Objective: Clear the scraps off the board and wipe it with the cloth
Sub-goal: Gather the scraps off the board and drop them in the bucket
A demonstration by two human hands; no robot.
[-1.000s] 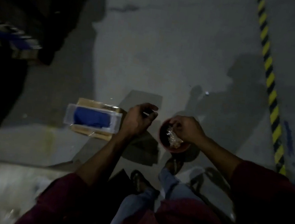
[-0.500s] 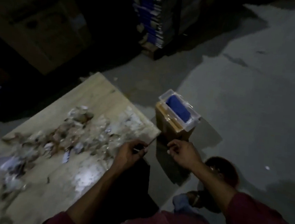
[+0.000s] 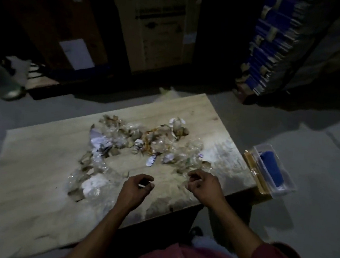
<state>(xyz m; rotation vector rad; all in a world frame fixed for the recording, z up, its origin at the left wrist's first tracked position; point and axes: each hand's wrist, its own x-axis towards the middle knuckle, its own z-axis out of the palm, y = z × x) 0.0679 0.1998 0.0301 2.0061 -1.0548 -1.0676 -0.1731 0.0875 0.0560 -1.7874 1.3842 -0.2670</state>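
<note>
A pale wooden board (image 3: 38, 179) lies low in front of me. Scraps (image 3: 142, 140) of clear plastic, torn paper and brown bits are strewn across its middle and right part. My left hand (image 3: 135, 190) hovers over the board's near edge, its fingers curled round a thin pale object. At the near right edge of the scrap pile is my right hand (image 3: 204, 185), its curled fingertips touching clear plastic scraps; whether it holds one is unclear. The blue cloth (image 3: 271, 167) lies in a clear plastic box just right of the board.
The clear box (image 3: 285, 189) sits on a brown carton (image 3: 254, 174) on the grey floor. Large cardboard cartons (image 3: 159, 28) and a stack of blue packs (image 3: 269, 44) stand behind the board. A dark bottle-like object (image 3: 2, 82) lies far left.
My view swung left from the floor and a red bowl back to the board. Both hands moved from beside the bowl to over the board, the right one reaching the scraps.
</note>
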